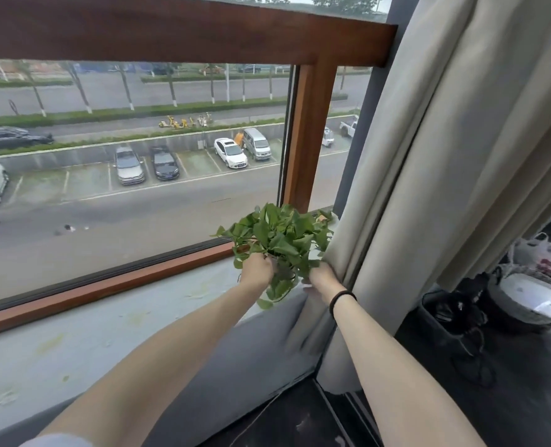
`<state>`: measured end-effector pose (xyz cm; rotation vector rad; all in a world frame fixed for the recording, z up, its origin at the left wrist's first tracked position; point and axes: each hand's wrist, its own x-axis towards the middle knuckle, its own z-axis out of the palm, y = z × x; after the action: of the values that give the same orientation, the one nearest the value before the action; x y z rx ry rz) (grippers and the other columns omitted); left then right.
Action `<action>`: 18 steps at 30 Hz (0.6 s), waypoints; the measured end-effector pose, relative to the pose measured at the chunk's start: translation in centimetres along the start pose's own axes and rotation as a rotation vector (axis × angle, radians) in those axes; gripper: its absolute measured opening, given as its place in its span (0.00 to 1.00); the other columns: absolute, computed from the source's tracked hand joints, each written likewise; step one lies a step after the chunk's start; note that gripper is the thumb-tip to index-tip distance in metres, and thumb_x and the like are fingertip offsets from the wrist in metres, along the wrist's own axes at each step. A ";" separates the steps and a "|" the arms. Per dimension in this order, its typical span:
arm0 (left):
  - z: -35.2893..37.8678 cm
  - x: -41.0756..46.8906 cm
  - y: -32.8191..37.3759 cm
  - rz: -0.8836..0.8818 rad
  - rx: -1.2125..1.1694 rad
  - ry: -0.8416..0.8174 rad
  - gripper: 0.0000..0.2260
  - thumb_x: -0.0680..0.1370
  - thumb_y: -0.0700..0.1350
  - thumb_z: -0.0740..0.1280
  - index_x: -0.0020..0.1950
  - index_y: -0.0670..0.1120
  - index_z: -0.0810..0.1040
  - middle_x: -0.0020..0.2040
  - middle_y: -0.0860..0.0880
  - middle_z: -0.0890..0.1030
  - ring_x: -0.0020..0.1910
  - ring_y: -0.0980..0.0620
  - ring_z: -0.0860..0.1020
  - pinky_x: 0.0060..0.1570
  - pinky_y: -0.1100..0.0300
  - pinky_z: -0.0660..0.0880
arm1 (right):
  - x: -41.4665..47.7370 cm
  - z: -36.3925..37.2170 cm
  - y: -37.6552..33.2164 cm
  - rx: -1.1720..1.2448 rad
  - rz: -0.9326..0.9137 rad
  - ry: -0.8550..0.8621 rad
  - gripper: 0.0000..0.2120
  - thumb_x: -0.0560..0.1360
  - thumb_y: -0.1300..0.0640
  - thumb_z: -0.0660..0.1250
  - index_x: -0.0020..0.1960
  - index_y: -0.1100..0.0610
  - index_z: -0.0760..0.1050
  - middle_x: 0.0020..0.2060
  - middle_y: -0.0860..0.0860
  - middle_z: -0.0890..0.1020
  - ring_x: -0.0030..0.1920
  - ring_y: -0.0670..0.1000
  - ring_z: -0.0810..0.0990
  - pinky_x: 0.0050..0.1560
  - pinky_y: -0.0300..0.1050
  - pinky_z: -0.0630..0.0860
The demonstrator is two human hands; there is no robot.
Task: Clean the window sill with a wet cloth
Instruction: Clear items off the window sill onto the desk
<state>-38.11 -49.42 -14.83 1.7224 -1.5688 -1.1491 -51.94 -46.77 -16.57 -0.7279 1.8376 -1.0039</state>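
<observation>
Sill point(74, 350) plant point(280, 233): left fingers point(265, 259), right fingers point(316, 270) seemingly gripping.

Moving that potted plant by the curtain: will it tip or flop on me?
Probably top-heavy: the potted plant spreads foliage wider than the base between left hand and right hand, so keep it upright. Trailing stems look floppy and may snag the curtain beside them.
</observation>
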 end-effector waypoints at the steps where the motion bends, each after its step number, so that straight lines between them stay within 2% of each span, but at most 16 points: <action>1: 0.5 0.6 0.0 -0.061 -0.044 0.016 0.15 0.81 0.44 0.56 0.52 0.35 0.77 0.51 0.36 0.79 0.47 0.40 0.76 0.41 0.58 0.66 | 0.4 0.0 -0.5 0.075 0.023 -0.038 0.14 0.79 0.65 0.51 0.44 0.54 0.72 0.39 0.51 0.78 0.36 0.51 0.76 0.34 0.42 0.74; 4: 1.2 1.3 0.5 -0.246 -0.283 0.115 0.16 0.80 0.49 0.60 0.54 0.35 0.76 0.46 0.38 0.79 0.45 0.41 0.77 0.42 0.56 0.70 | 1.9 0.1 -1.5 0.212 0.060 -0.121 0.13 0.81 0.60 0.54 0.45 0.51 0.74 0.41 0.50 0.79 0.39 0.49 0.77 0.34 0.41 0.75; 7: 1.4 2.0 0.9 -0.354 -0.498 0.197 0.15 0.77 0.49 0.64 0.55 0.38 0.76 0.50 0.40 0.80 0.46 0.41 0.78 0.49 0.53 0.75 | 3.3 0.1 -1.4 0.274 0.054 -0.164 0.08 0.79 0.61 0.58 0.49 0.53 0.76 0.43 0.50 0.80 0.43 0.50 0.78 0.38 0.45 0.77; 10: 1.4 3.1 0.9 -0.413 -0.634 0.216 0.15 0.73 0.49 0.67 0.54 0.41 0.78 0.50 0.40 0.81 0.48 0.40 0.80 0.53 0.48 0.77 | 4.8 0.3 -1.1 0.369 0.067 -0.177 0.09 0.79 0.61 0.58 0.56 0.56 0.74 0.43 0.51 0.80 0.43 0.49 0.78 0.40 0.45 0.78; 13: 1.1 3.6 0.8 -0.415 -0.667 0.206 0.11 0.73 0.47 0.68 0.50 0.41 0.77 0.45 0.43 0.79 0.46 0.43 0.77 0.52 0.53 0.76 | 5.7 0.3 -1.2 0.449 0.058 -0.171 0.06 0.80 0.58 0.60 0.54 0.54 0.75 0.41 0.51 0.80 0.42 0.48 0.77 0.43 0.44 0.77; 15: 1.1 3.9 0.6 -0.398 -0.659 0.169 0.12 0.73 0.46 0.69 0.52 0.40 0.78 0.46 0.45 0.78 0.47 0.45 0.76 0.52 0.52 0.76 | 6.0 0.2 -1.3 0.497 0.072 -0.181 0.07 0.79 0.60 0.59 0.50 0.53 0.75 0.38 0.50 0.79 0.40 0.48 0.77 0.40 0.41 0.75; 18: 0.9 3.8 1.1 -0.361 -0.657 0.100 0.08 0.74 0.44 0.70 0.48 0.41 0.76 0.44 0.47 0.78 0.44 0.48 0.77 0.39 0.57 0.77 | 6.1 0.0 -1.5 0.593 0.094 -0.203 0.10 0.77 0.63 0.58 0.49 0.55 0.77 0.40 0.53 0.79 0.40 0.50 0.77 0.39 0.40 0.74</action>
<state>-39.56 -53.16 -15.20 1.5896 -0.7010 -1.5089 -54.44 -52.36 -17.82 -0.3593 1.2870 -1.2772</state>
